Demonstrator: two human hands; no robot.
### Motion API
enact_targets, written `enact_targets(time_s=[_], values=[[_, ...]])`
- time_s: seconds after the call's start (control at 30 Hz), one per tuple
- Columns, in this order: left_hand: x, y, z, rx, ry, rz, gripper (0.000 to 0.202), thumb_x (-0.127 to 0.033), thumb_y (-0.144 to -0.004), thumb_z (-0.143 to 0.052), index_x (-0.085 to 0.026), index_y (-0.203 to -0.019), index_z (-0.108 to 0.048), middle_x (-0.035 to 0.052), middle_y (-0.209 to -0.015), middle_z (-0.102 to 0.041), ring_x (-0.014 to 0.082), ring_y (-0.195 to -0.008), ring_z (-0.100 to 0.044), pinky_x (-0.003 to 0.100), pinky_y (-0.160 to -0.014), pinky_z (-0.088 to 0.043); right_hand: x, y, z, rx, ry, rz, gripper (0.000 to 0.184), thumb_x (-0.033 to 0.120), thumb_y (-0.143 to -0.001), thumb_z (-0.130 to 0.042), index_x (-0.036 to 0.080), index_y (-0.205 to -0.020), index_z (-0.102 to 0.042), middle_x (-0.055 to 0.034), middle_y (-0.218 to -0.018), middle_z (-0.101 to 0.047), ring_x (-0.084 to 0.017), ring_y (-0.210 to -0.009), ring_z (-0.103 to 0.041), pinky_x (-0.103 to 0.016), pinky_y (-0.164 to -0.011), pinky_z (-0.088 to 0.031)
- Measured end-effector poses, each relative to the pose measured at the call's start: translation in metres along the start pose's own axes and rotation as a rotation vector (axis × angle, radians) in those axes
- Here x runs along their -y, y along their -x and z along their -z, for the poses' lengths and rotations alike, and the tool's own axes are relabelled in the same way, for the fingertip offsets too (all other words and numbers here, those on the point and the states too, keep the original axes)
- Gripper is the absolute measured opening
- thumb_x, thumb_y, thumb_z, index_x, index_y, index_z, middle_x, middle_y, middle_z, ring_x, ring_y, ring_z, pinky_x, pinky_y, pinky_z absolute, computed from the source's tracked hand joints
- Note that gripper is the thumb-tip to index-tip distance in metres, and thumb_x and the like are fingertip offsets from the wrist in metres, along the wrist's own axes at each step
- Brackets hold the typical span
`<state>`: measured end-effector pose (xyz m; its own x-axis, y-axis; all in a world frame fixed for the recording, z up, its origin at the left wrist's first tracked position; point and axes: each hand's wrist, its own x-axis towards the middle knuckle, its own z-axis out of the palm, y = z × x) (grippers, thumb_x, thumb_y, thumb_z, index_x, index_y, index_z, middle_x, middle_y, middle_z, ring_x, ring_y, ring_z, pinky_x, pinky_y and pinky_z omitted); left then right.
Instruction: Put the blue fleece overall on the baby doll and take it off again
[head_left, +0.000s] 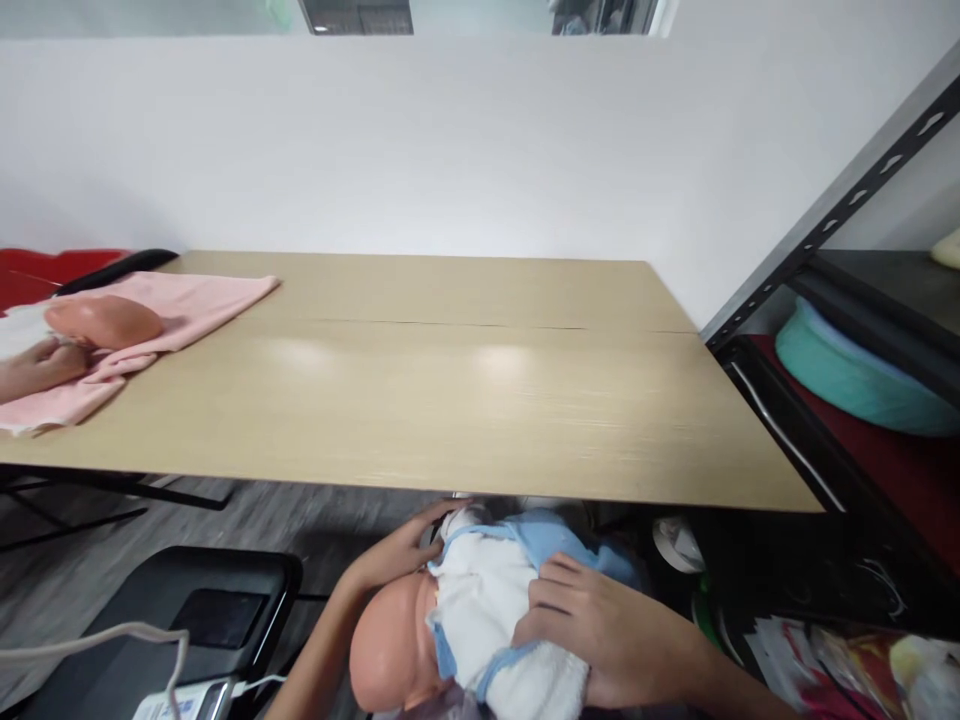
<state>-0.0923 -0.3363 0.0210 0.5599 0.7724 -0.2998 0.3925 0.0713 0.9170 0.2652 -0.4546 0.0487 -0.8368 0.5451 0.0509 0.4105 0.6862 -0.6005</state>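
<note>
A baby doll [390,640] lies on my lap below the table's front edge, its bald head toward the lower left. White terry clothing with blue trim [484,585] covers its body. My left hand [409,550] reaches past the head and holds the doll at its far side, near its small hand; the fingertips are partly hidden. Curled over the front of the clothing, my right hand [592,625] grips the doll's body. A blue cloth [551,538] shows beyond the right fingers.
A wooden table [480,400] stretches ahead against a white wall. At far left, another person's hand [49,368] touches a second doll [105,320] on a pink towel [202,295]. A black chair [150,590] with a phone [217,617] stands lower left; a shelf rack [810,250] stands right.
</note>
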Motion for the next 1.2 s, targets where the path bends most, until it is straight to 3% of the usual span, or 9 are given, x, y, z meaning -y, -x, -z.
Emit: enact_targets(time_s=[0.07, 0.17, 0.3, 0.37, 0.47, 0.7, 0.93, 1.03, 1.2], values=[[0.013, 0.016, 0.012, 0.095, -0.048, -0.017, 0.064, -0.069, -0.113, -0.081, -0.035, -0.167, -0.079, 0.0139, -0.180, -0.073, 0.0467, -0.175, -0.061, 0.072, -0.157, -0.038, 0.003, -0.003, 0.006, 0.025, 0.004, 0.000, 0.036, 0.035, -0.116, -0.077, 0.024, -0.150, -0.079, -0.0090, -0.124, -0.082, -0.030, -0.115, -0.069, -0.045, -0.116, -0.052], [-0.002, 0.040, 0.010, 0.168, -0.092, -0.126, 0.068, -0.064, -0.122, -0.075, -0.037, -0.184, -0.062, 0.0140, -0.191, -0.061, 0.0424, -0.180, -0.055, 0.068, -0.154, -0.043, 0.002, -0.007, 0.007, 0.011, 0.009, 0.007, 0.031, 0.031, -0.119, -0.075, 0.023, -0.149, -0.079, -0.0085, -0.124, -0.083, -0.029, -0.115, -0.070, -0.044, -0.117, -0.051], [-0.027, 0.044, -0.032, 0.342, -0.151, -0.405, 0.089, -0.057, -0.099, -0.107, -0.040, -0.178, -0.068, 0.0142, -0.176, -0.072, 0.0454, -0.166, -0.067, 0.065, -0.145, -0.054, -0.005, -0.009, -0.003, -0.012, 0.040, 0.052, 0.033, 0.033, -0.117, -0.078, 0.027, -0.149, -0.078, -0.0061, -0.121, -0.085, -0.029, -0.108, -0.074, -0.045, -0.115, -0.055], [-0.021, 0.033, -0.056, 0.416, -0.201, -0.487, 0.098, -0.061, -0.087, -0.114, -0.035, -0.172, -0.072, 0.0162, -0.167, -0.078, 0.0480, -0.161, -0.069, 0.068, -0.142, -0.055, -0.008, -0.008, -0.007, -0.002, 0.056, 0.053, 0.038, 0.030, -0.113, -0.080, 0.031, -0.151, -0.079, -0.0044, -0.119, -0.086, -0.030, -0.105, -0.077, -0.046, -0.112, -0.058], [0.002, 0.015, -0.073, 0.397, -0.193, -0.483, 0.110, -0.069, -0.072, -0.121, -0.031, -0.165, -0.076, 0.0172, -0.160, -0.081, 0.0483, -0.154, -0.072, 0.068, -0.139, -0.056, -0.009, -0.005, -0.009, -0.001, 0.070, 0.009, 0.040, 0.023, -0.109, -0.082, 0.031, -0.149, -0.081, -0.0053, -0.118, -0.087, -0.030, -0.105, -0.079, -0.046, -0.111, -0.060], [0.030, -0.007, -0.054, 0.392, -0.037, -0.493, 0.103, -0.065, -0.068, -0.126, -0.036, -0.158, -0.086, 0.0145, -0.155, -0.086, 0.0446, -0.149, -0.078, 0.064, -0.136, -0.057, -0.009, 0.001, -0.013, -0.114, 0.123, -0.002, 0.022, 0.021, -0.114, -0.084, 0.029, -0.134, -0.081, -0.0034, -0.114, -0.087, -0.028, -0.104, -0.077, -0.044, -0.111, -0.060], [0.026, -0.009, -0.040, 0.385, 0.011, -0.532, 0.067, -0.039, -0.094, -0.109, -0.040, -0.158, -0.088, 0.0138, -0.160, -0.085, 0.0428, -0.151, -0.079, 0.065, -0.135, -0.058, -0.012, 0.026, -0.031, -0.409, 0.036, -0.013, 0.016, 0.014, -0.112, -0.073, 0.026, -0.103, -0.078, 0.0008, -0.092, -0.075, -0.021, -0.089, -0.064, -0.039, -0.102, -0.056], [0.027, -0.006, -0.038, 0.359, 0.067, -0.527, 0.064, -0.022, -0.085, -0.100, -0.036, -0.146, -0.092, 0.0141, -0.155, -0.086, 0.0430, -0.143, -0.081, 0.065, -0.130, -0.061, -0.010, 0.040, -0.030, -0.531, 0.016, -0.009, 0.019, 0.024, -0.117, -0.075, 0.025, -0.099, -0.072, 0.0023, -0.087, -0.071, -0.019, -0.085, -0.062, -0.039, -0.102, -0.053], [0.037, -0.007, -0.035, 0.336, 0.173, -0.505, 0.062, -0.012, -0.073, -0.090, -0.033, -0.131, -0.094, 0.0130, -0.146, -0.086, 0.0405, -0.133, -0.084, 0.061, -0.124, -0.063, -0.001, 0.053, -0.022, -0.476, -0.001, -0.044, 0.021, 0.034, -0.117, -0.084, 0.026, -0.106, -0.069, 0.0032, -0.092, -0.073, -0.018, -0.086, -0.064, -0.040, -0.111, -0.050]])
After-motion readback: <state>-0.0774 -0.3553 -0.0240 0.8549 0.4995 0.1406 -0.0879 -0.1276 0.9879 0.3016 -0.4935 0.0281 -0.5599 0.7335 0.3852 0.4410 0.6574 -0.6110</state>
